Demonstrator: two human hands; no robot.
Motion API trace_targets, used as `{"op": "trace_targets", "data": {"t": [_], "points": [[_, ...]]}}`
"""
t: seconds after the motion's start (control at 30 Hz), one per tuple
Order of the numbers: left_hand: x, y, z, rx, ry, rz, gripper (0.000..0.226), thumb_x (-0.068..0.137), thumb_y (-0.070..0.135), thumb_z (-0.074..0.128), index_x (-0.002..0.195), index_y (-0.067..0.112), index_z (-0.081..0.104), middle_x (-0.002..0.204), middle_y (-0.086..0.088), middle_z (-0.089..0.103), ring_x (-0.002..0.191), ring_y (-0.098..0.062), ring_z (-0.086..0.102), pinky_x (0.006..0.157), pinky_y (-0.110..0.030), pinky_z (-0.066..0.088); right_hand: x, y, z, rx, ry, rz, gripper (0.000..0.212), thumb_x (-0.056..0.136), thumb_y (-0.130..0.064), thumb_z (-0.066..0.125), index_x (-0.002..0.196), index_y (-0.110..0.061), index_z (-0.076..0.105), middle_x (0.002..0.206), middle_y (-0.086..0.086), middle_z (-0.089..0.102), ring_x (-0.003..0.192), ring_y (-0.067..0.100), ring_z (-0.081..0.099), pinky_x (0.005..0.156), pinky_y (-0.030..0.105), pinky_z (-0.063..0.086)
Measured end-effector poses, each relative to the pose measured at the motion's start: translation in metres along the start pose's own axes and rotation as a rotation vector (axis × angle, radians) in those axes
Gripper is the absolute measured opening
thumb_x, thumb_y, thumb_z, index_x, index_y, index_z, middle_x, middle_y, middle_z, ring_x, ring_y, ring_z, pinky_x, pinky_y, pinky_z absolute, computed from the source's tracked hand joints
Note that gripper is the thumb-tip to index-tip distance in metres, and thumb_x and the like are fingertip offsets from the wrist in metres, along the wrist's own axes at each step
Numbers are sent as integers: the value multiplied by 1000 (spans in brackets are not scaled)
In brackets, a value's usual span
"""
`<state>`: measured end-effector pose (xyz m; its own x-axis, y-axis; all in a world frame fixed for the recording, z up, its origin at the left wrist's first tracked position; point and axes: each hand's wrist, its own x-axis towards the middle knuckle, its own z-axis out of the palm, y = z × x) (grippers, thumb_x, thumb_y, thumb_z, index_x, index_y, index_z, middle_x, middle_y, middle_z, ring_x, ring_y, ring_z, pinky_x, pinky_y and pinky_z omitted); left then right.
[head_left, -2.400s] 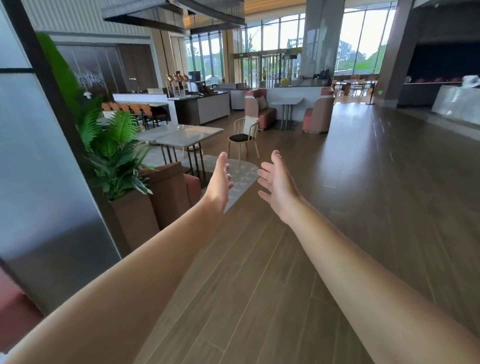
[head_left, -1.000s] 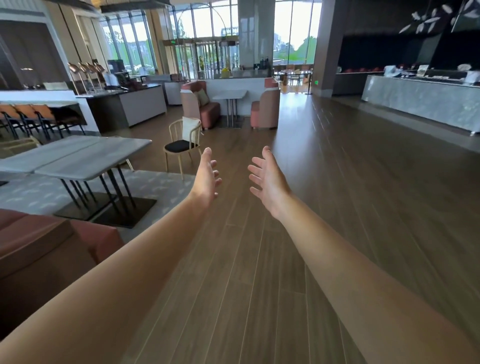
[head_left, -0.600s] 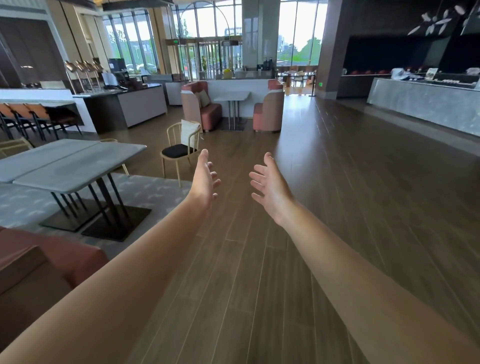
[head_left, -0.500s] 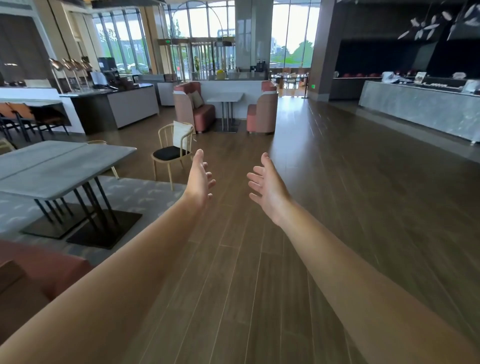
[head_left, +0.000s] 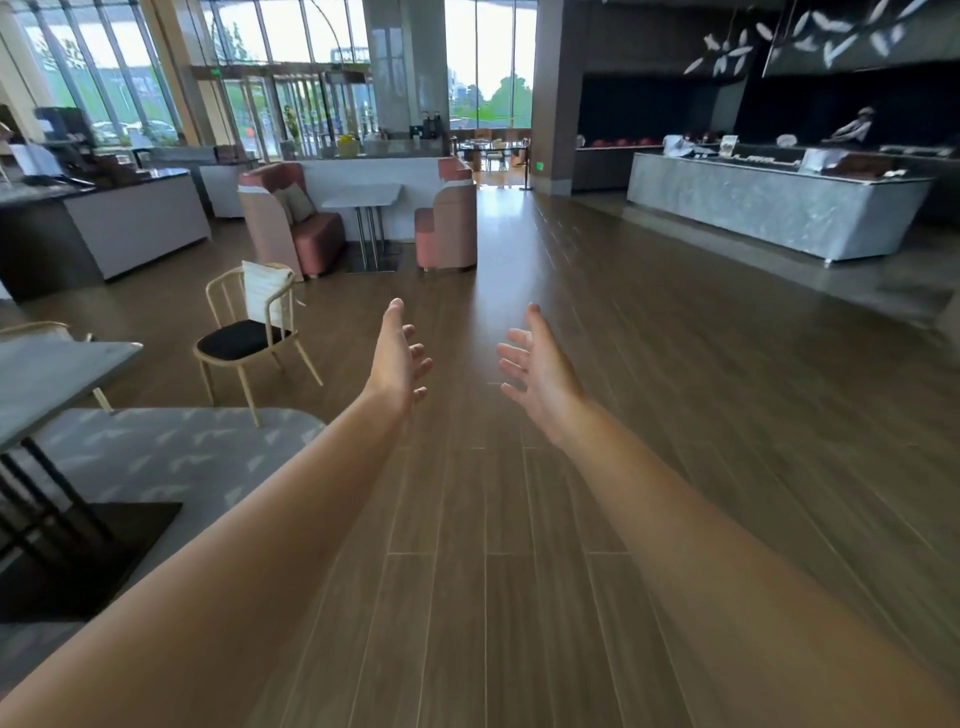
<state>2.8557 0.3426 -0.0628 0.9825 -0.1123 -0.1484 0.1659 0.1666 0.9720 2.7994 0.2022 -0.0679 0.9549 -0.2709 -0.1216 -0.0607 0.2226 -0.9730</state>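
- The left hand (head_left: 397, 358) and right hand (head_left: 540, 371) stretch forward, fingers loosely spread, both empty.
- The pale wooden black-seated chair (head_left: 244, 338) stands to their left, nearer the left hand, well apart.

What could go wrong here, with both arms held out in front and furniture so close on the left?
Both the left hand and the right hand are open and empty. Drifting left, the left hand might knock the chair or the white cushion leaning on its back. A foot could catch the rug edge on the wooden floor, or the dark base plate under the table.
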Motion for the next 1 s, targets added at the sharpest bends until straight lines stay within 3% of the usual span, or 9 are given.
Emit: {"op": "trace_targets", "data": {"t": [0.2, 0.5, 1.0], "points": [[111, 9, 48, 16, -21, 18, 60, 100, 62, 32, 141, 21, 48, 140, -8, 52, 119, -23, 55, 112, -51, 35, 121, -16, -21, 4, 28, -39, 67, 101, -63, 29, 149, -18, 43, 151, 5, 48, 138, 20, 45, 109, 40, 35], [284, 35, 127, 68, -6, 69, 65, 102, 61, 30, 150, 18, 43, 149, -8, 48, 133, -24, 50, 113, -48, 33, 326, -63, -47, -22, -45, -63, 66, 101, -63, 27, 146, -18, 47, 150, 5, 49, 139, 21, 44, 112, 42, 33], [564, 42, 85, 45, 122, 33, 64, 104, 59, 25, 151, 17, 39, 153, -12, 44, 134, -27, 49, 118, -53, 28, 598, -43, 50, -93, -198, 10, 65, 102, -61, 29, 147, -17, 45, 150, 4, 49, 134, 19, 46, 107, 39, 35]]}}
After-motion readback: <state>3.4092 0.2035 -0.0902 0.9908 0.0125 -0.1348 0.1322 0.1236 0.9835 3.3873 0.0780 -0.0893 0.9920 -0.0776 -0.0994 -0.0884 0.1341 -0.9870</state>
